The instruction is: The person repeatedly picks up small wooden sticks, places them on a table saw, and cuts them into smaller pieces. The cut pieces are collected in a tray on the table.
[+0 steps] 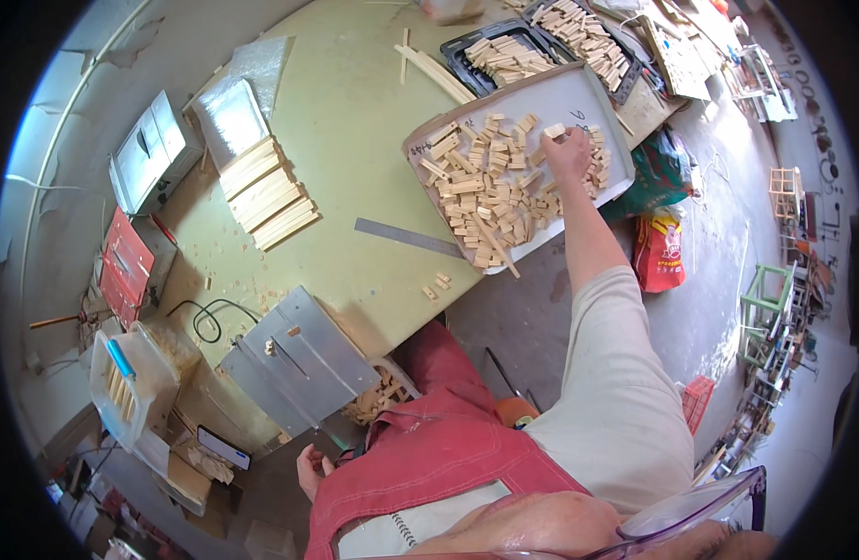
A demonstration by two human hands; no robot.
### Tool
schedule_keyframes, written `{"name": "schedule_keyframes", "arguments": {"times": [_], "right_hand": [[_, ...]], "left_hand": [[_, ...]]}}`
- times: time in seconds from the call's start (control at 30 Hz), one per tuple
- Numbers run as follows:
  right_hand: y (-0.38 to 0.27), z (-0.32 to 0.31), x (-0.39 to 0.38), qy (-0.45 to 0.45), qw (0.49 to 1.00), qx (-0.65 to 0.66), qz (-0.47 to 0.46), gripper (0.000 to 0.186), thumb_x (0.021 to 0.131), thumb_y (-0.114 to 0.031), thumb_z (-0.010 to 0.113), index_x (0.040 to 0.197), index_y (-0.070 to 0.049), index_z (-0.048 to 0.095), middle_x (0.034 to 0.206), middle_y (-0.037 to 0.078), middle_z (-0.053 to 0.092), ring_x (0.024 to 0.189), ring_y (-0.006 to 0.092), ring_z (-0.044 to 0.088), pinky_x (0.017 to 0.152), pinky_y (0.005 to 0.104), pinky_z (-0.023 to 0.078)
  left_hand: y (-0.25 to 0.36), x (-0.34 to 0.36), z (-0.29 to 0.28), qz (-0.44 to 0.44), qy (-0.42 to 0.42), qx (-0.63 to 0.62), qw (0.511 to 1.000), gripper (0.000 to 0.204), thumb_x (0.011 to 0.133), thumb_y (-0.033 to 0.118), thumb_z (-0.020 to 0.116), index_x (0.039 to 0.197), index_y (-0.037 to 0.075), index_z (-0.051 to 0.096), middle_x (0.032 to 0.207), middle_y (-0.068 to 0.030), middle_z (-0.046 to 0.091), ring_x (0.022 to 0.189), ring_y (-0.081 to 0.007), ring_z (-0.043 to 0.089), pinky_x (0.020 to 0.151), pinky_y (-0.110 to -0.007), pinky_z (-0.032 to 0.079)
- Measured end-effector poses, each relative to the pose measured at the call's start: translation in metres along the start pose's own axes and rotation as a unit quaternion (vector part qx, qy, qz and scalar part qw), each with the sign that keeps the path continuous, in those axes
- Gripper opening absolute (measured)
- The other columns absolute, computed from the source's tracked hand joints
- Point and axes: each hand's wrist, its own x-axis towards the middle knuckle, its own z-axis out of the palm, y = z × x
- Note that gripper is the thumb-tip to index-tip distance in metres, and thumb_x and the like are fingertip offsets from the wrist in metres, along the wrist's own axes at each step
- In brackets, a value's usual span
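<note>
At the far right of the table my right hand [569, 157] reaches over a shallow white cardboard tray [565, 89]. Its fingertips pinch a small pale wooden block [552, 132], raised above the others. Below it, many loose wooden blocks [495, 168] lie scattered in the tray, with a longer wooden strip [496, 245] across its near edge. My left hand [312, 471] hangs low beside the red apron [420, 462], near the metal saw table [299, 350]. Its fingers are partly hidden but look loosely apart, holding nothing I can see.
A steel ruler [406, 236] touches the tray's left side. Flat wooden boards [266, 194] lie on the green table [355, 140]. Black trays of wood pieces [509, 56] stand behind. To the left are a second metal machine [156, 149], a red panel [126, 266] and a clear bin [121, 397].
</note>
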Motion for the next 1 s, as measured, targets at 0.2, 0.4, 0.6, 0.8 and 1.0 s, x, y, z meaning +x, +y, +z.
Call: {"name": "schedule_keyframes", "arguments": {"times": [0.2, 0.4, 0.6, 0.8, 1.0], "right_hand": [[0.004, 0.010, 0.015, 0.096, 0.991, 0.047, -0.075, 0.059, 0.077, -0.041, 0.080, 0.119, -0.001, 0.071, 0.112, 0.017, 0.070, 0.112, 0.0357, 0.065, 0.100, 0.0484, 0.050], [-0.114, -0.022, -0.086, 0.022, 0.906, 0.384, -0.179, 0.032, 0.084, -0.009, 0.075, 0.114, 0.000, 0.069, 0.100, 0.011, 0.066, 0.095, 0.0264, 0.062, 0.089, 0.0419, 0.052], [-0.239, 0.004, -0.245, -0.201, 0.772, 0.271, -0.538, 0.039, 0.082, -0.017, 0.079, 0.119, -0.006, 0.068, 0.118, 0.012, 0.066, 0.117, 0.0306, 0.062, 0.101, 0.0462, 0.050], [-0.308, 0.063, -0.292, -0.252, 0.783, 0.106, -0.559, 0.048, 0.081, -0.018, 0.077, 0.127, -0.010, 0.066, 0.127, 0.008, 0.062, 0.123, 0.0280, 0.056, 0.101, 0.0434, 0.046], [-0.321, 0.075, -0.300, -0.228, 0.797, 0.021, -0.559, 0.042, 0.078, -0.015, 0.076, 0.119, -0.011, 0.066, 0.118, 0.009, 0.060, 0.119, 0.0272, 0.056, 0.097, 0.0437, 0.047]], "left_hand": [[0.015, -0.002, 0.004, 0.042, 0.016, 0.001, 0.999, 0.040, 0.092, -0.004, 0.066, 0.131, 0.002, 0.063, 0.100, -0.0100, 0.066, 0.087, -0.0200, 0.065, 0.081, -0.034, 0.056], [0.014, -0.006, -0.006, 0.075, 0.034, -0.019, 0.996, 0.037, 0.094, -0.004, 0.067, 0.131, 0.001, 0.063, 0.103, -0.0116, 0.068, 0.087, -0.0202, 0.069, 0.080, -0.033, 0.058], [0.003, -0.016, -0.008, 0.067, 0.068, -0.038, 0.995, 0.037, 0.094, -0.004, 0.067, 0.131, 0.000, 0.063, 0.102, -0.0108, 0.068, 0.085, -0.0192, 0.069, 0.078, -0.033, 0.058], [-0.004, -0.028, -0.010, 0.030, 0.106, -0.054, 0.992, 0.037, 0.094, -0.003, 0.067, 0.131, 0.001, 0.063, 0.101, -0.0101, 0.068, 0.086, -0.0191, 0.069, 0.078, -0.033, 0.058], [-0.021, -0.037, -0.001, 0.008, 0.127, -0.057, 0.990, 0.037, 0.095, -0.002, 0.067, 0.131, 0.002, 0.063, 0.101, -0.0096, 0.068, 0.088, -0.0200, 0.069, 0.079, -0.033, 0.057]]}}
